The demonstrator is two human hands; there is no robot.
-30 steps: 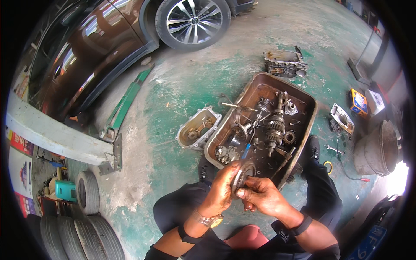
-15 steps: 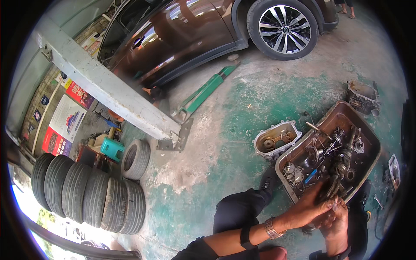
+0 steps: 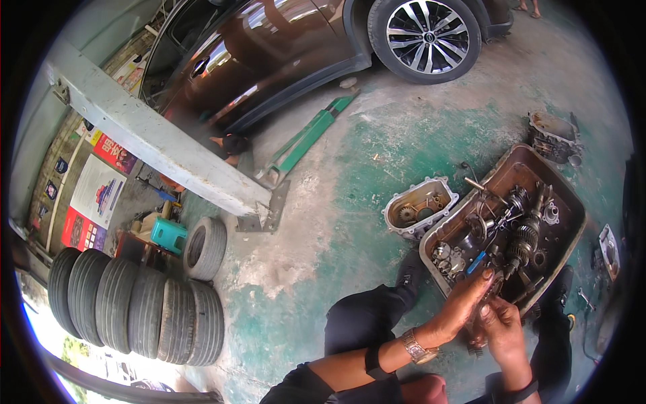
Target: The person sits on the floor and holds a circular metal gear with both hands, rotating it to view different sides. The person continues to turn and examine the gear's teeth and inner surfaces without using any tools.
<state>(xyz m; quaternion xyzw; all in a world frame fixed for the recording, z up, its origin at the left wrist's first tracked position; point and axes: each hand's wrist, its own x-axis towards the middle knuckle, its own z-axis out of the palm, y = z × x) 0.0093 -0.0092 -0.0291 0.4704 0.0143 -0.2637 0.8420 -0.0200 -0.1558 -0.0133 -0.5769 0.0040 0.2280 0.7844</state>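
Note:
My left hand (image 3: 452,315), with a watch on its wrist, is closed around a dark, greasy metal gear part (image 3: 496,284), the thumb stretched up along its side. My right hand (image 3: 503,331) is closed on the same part from the right, its fingers bent against it. Much of the part lies hidden in my hands; a toothed piece (image 3: 475,349) shows below them. Just beyond is a brown metal tray (image 3: 572,202) with a gear shaft (image 3: 525,241), a blue tool or rod (image 3: 476,262) and several small metal parts.
Left of the tray, an open gearbox housing (image 3: 420,207) rests on the floor; another housing (image 3: 555,135) stands beyond it. A wrench (image 3: 585,299) lies at the right. A lift post (image 3: 161,135), green lift arm (image 3: 313,138), brown car (image 3: 269,60) and stacked tyres (image 3: 114,303) surround the work area.
Both hands, with the gear part, have drawn slightly back from the tray. My left thumb now points up along the part, and more of my right hand's fingers shows. The whole view has shifted slightly.

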